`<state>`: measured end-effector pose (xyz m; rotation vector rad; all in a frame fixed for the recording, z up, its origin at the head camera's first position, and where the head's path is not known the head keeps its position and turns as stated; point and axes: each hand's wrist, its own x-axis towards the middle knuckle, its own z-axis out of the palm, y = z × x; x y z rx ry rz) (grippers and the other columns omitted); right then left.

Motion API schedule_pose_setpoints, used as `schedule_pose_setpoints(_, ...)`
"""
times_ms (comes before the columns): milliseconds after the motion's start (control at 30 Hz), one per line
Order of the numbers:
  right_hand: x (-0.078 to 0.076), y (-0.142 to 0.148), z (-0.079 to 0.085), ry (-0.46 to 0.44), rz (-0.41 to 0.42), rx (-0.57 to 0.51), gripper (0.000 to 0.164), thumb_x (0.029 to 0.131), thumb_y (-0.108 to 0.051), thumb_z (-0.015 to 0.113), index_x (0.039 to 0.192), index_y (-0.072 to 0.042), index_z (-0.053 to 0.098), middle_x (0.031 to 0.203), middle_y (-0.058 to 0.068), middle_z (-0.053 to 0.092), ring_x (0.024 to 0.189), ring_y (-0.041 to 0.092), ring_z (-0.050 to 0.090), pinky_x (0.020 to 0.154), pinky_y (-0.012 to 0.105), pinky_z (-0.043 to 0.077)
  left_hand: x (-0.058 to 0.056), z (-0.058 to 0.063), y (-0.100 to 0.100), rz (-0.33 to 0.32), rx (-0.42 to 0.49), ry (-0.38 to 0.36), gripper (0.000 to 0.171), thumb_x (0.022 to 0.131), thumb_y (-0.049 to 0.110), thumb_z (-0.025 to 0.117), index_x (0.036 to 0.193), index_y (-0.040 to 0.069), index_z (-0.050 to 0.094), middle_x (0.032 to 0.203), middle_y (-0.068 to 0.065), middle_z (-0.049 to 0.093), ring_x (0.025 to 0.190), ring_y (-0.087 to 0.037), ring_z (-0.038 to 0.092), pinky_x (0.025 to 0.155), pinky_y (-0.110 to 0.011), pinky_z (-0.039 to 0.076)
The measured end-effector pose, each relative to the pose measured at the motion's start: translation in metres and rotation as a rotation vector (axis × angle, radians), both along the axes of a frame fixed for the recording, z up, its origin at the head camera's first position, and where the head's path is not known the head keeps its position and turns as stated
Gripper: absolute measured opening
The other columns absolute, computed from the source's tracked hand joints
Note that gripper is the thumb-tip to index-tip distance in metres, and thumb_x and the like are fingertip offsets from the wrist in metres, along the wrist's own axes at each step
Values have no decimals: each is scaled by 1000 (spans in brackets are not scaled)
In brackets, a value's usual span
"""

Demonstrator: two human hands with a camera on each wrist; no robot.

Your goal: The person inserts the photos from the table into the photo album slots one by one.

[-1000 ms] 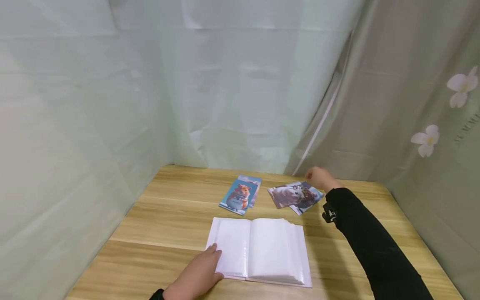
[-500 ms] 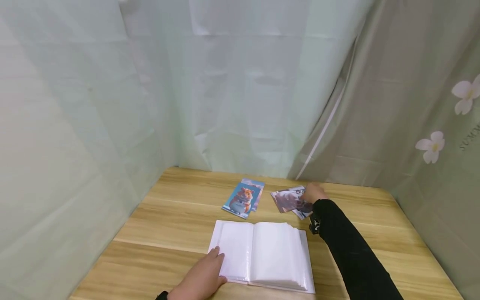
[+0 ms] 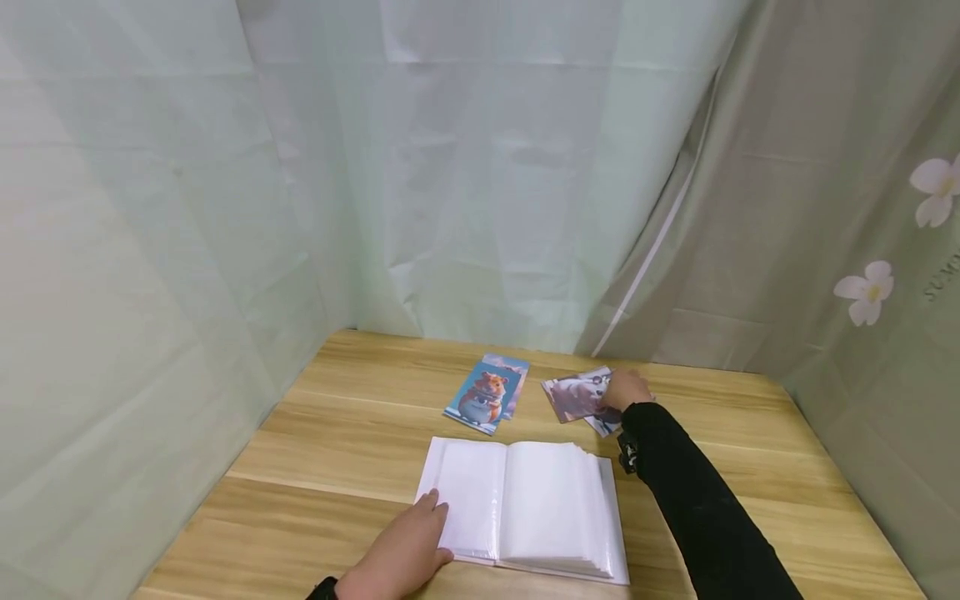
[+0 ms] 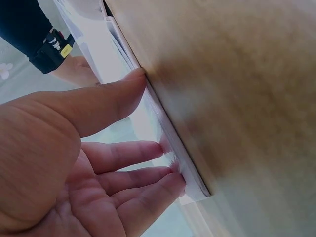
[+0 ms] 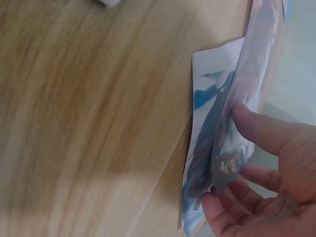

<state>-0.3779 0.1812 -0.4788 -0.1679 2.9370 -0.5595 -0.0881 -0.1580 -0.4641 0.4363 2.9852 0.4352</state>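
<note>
An open white photo album with clear pockets lies at the near middle of the table. My left hand rests on its left side; in the left wrist view the thumb is at the lower edge and the fingers extend over the page. Farther right, my right hand is over two overlapping picture cards. The right wrist view shows its thumb and fingertips at the edges of the upper, greyish animal picture card, pinching it. The lower bluish card sticks out beneath, partly hidden.
Two more overlapping cards lie behind the album: a blue hamster card over a pinkish-blue card. Pale curtains enclose the wooden table at the back and sides.
From right of the card pair, my right hand has moved left and toward me onto it, then stayed there. The left hand keeps its place on the album. The head view has shifted slightly.
</note>
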Motion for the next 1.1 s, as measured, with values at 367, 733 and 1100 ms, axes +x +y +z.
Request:
schedule_pose_setpoints(367,0,6,-4,88,0,-69,49,70,-16,84,104,13,64,108,29,62,103,45,52,87,56,48,-1,3,8,2,3,28,61,80,30,84,116,-14,63,125,-34,59,118,-44,59,99,-52,49)
schedule_pose_setpoints(733,10,15,14,172,1,-201,45,75,2,65,119,14,61,108,30,65,90,41,60,82,51,51,-14,9,17,19,-52,38,70,70,33,91,115,-12,62,116,-27,57,104,-40,56,90,-48,53)
schedule_pose_setpoints(1100,27,8,52,67,-7,-306,39,92,5,49,130,12,53,120,31,59,92,34,58,71,37,49,-21,7,12,-26,79,-158,93,77,39,86,143,-11,44,151,-37,32,141,-53,29,112,-59,32)
